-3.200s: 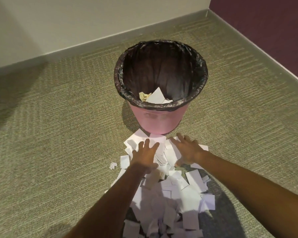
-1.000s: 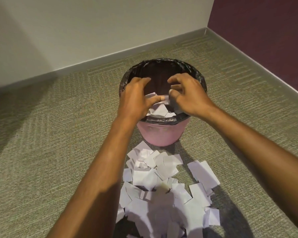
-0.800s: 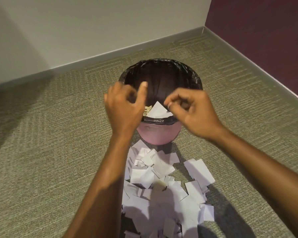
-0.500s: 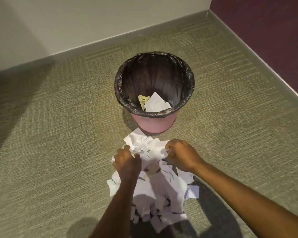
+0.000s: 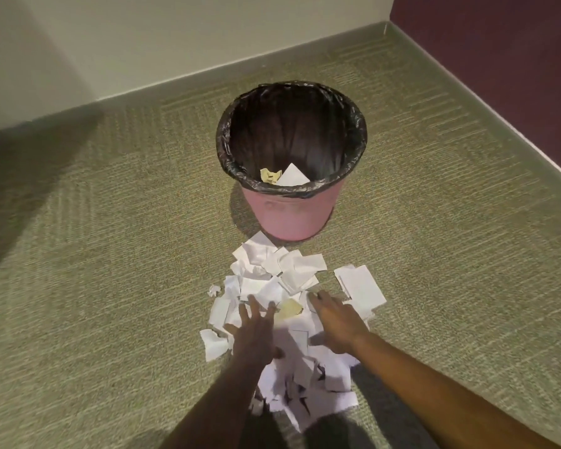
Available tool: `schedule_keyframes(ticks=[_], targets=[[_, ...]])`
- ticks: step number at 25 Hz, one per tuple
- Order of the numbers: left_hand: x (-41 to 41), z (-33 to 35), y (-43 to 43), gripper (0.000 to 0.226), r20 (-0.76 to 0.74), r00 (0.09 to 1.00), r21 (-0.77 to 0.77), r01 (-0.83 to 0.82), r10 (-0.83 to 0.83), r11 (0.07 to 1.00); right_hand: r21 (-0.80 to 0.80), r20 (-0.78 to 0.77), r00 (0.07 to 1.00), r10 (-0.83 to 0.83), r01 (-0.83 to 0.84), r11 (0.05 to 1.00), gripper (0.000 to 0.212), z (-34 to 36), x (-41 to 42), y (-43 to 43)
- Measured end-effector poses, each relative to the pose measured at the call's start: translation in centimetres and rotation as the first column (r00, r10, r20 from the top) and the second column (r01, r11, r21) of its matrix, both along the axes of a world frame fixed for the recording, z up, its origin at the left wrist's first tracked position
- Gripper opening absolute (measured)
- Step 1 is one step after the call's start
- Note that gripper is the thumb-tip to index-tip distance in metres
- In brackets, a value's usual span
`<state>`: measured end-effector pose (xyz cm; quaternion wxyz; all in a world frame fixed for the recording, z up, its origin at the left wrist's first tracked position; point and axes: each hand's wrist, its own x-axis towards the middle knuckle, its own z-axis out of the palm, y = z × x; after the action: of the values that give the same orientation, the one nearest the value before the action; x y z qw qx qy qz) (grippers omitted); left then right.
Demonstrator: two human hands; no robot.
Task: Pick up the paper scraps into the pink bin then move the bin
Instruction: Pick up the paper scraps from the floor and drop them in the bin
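A pink bin lined with a black bag stands upright on the carpet, with a few white and yellowish scraps visible inside. A pile of white paper scraps spreads over the floor in front of it. My left hand lies flat on the middle of the pile with its fingers spread. My right hand rests beside it, fingers straight, also on the scraps. Neither hand holds anything. A yellowish scrap lies between the two hands.
Green-beige carpet covers the floor. A white wall with a grey skirting board runs behind the bin, and a dark maroon wall closes the corner on the right. One tiny crumpled scrap lies left of the pile.
A second ago both hands were over the bin dropping scraps. They came down to the pile, were curled into it half a second ago, and now lie flat with fingers spread.
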<state>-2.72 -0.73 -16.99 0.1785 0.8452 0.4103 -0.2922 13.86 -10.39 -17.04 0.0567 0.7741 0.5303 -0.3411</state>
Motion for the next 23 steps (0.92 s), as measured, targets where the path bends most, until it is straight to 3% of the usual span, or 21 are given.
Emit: schedule_keyframes(ticks=[3, 7, 11, 13, 16, 21, 23], targets=[[-1.3, -1.9, 0.1, 0.106, 0.023, 0.997, 0.042, 0.072, -0.073, 0.997, 0.01, 0.062, 0.998, -0.022, 0.021, 1.0, 0.092, -0.7, -2.0, 0.3], [-1.9, -3.1, -0.3, 0.083, 0.128, 0.987, 0.112, 0.08, -0.094, 0.99, 0.17, 0.146, 0.988, -0.04, 0.015, 0.985, 0.058, -0.7, -4.1, -0.8], [-2.7, -2.9, 0.2, 0.045, 0.362, 0.93, -0.088, -0.034, 0.064, 0.995, 0.248, -0.002, 0.985, -0.17, 0.165, 0.955, 0.035, 1.0, -3.8, -1.8], [-2.8, -2.0, 0.4, 0.037, 0.429, 0.885, -0.179, -0.112, 0.18, 0.977, 0.299, -0.041, 0.976, -0.213, 0.215, 0.93, 0.021, 2.2, -3.6, -1.9], [-2.0, 0.0, 1.8, 0.036, 0.467, 0.842, -0.23, -0.18, 0.271, 0.956, 0.379, -0.038, 0.958, -0.283, 0.275, 0.884, 0.02, 4.2, -3.3, -1.6], [-0.9, 4.1, 4.5, 0.039, 0.521, 0.824, -0.178, -0.151, 0.224, 0.972, 0.461, 0.028, 0.907, -0.421, 0.362, 0.81, 0.026, 6.6, -1.4, -1.9], [-1.2, 5.0, 4.7, 0.03, 0.509, 0.837, -0.159, -0.137, 0.2, 0.978, 0.439, 0.087, 0.875, -0.476, 0.395, 0.807, 0.025, 6.8, -0.8, -2.8]])
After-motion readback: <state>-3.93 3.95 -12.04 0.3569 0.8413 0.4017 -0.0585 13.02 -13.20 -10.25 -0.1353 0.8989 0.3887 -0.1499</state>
